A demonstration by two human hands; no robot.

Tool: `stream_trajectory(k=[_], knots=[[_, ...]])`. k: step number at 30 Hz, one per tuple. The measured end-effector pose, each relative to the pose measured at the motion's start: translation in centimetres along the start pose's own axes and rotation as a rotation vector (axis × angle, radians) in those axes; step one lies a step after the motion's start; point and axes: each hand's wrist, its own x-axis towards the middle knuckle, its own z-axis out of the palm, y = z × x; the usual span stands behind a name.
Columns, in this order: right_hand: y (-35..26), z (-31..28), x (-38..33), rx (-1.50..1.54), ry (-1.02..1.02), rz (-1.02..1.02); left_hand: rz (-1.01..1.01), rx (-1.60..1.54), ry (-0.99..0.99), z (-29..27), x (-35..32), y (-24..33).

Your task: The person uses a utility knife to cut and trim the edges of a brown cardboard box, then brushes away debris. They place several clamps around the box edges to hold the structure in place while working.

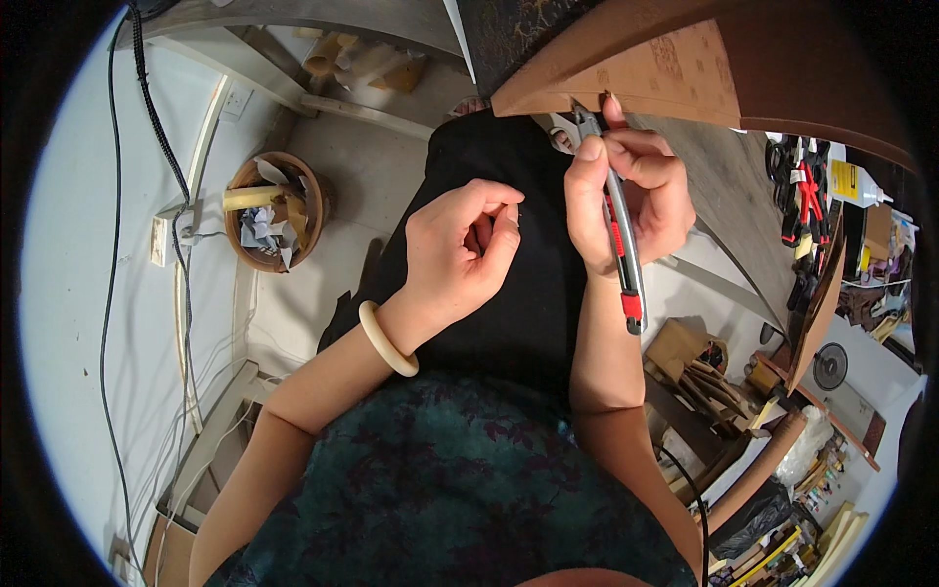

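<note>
My right hand [650,201] grips a grey and red utility knife [619,240], its handle pointing back toward me. The knife's front end touches or lies very close to the near edge of a brown leather-like sheet [636,78] with faint printed marks. That sheet hangs over the table's edge. My left hand [455,245] is closed above my black-clothed lap, thumb and fingers drawn together, apart from the sheet. Whether anything small sits in its fingers I cannot make out. A pale bangle [387,340] circles my left wrist.
A round brown waste bin [318,210] with scraps stands on the floor at left. Black cables [147,93] hang along the left wall. Tools with black and red handles [807,191] lie on the right of the grey table [719,186]. Cardboard pieces [699,377] are below right.
</note>
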Motion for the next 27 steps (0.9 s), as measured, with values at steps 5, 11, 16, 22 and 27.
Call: stream_trajectory(k=[5, 11, 16, 22, 27], knots=[[-0.49, 0.07, 0.2, 0.023, -0.03, -0.019, -0.005, -0.007, -0.008, -0.05, -0.04, 0.05], [-0.32, 0.14, 0.14, 0.045, -0.003, -0.007, -0.006, -0.007, -0.01, -0.08, -0.08, 0.09], [-0.09, 0.26, -0.02, 0.046, 0.03, 0.004, -0.008, 0.002, -0.012, -0.12, -0.06, 0.12], [-0.18, 0.17, -0.07, 0.023, 0.001, -0.014, 0.0, 0.005, -0.01, -0.1, -0.19, 0.0], [-0.18, 0.29, 0.04, 0.044, 0.01, -0.027, -0.01, -0.009, -0.017, -0.12, -0.27, -0.14]])
